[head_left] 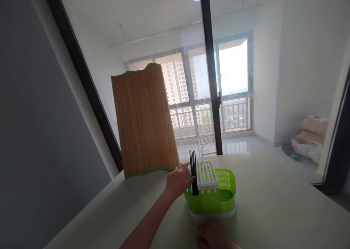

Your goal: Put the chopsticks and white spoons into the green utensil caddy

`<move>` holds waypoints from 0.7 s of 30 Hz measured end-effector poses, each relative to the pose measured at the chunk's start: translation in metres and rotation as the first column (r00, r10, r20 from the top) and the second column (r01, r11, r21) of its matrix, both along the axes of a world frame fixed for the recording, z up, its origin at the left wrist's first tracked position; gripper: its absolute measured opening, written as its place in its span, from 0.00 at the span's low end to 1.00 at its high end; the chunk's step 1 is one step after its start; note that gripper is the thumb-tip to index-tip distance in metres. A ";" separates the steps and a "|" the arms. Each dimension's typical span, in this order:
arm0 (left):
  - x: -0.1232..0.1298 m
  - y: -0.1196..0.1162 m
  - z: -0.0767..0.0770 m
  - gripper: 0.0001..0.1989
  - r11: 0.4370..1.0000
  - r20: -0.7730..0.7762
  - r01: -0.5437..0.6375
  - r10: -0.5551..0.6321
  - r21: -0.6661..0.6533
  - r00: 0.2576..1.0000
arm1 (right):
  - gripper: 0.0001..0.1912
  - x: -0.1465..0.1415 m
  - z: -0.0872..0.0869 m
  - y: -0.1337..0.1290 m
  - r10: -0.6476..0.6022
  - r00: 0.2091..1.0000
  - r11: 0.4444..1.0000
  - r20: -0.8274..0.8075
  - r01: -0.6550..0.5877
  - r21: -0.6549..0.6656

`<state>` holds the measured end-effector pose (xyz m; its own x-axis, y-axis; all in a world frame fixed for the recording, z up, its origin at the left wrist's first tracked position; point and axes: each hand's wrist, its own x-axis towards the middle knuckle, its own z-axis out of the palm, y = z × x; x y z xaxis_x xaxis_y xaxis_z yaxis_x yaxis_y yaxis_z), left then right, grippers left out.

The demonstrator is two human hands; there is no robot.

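- Green plastic cutlery drainer (pixel 218 196) with perforated walls and a white slotted insert, upright on a white drip tray, standing on the pale worktop (pixel 273 205) nearer its near edge than its far one.
- Black chopsticks (pixel 193 168) bunched upright in the drainer's left compartment, tips rising above the rim.

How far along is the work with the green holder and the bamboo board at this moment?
Looks done: black chopsticks stand in the green holder, and the bamboo board stands upright on the table. In hand: the left hand touches the holder's rim by the board's lower edge; the right hand rests on the table in front, blurred. Left: the holder's other slots look unfilled.
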<state>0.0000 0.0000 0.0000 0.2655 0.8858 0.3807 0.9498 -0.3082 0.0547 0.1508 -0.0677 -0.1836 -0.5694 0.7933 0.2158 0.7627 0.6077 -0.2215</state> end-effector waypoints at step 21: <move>-0.004 0.006 0.005 0.12 0.991 0.024 -0.027 0.024 0.129 0.999 | 0.05 0.001 -0.002 -0.004 0.020 0.997 0.991 -0.069 -0.010 0.135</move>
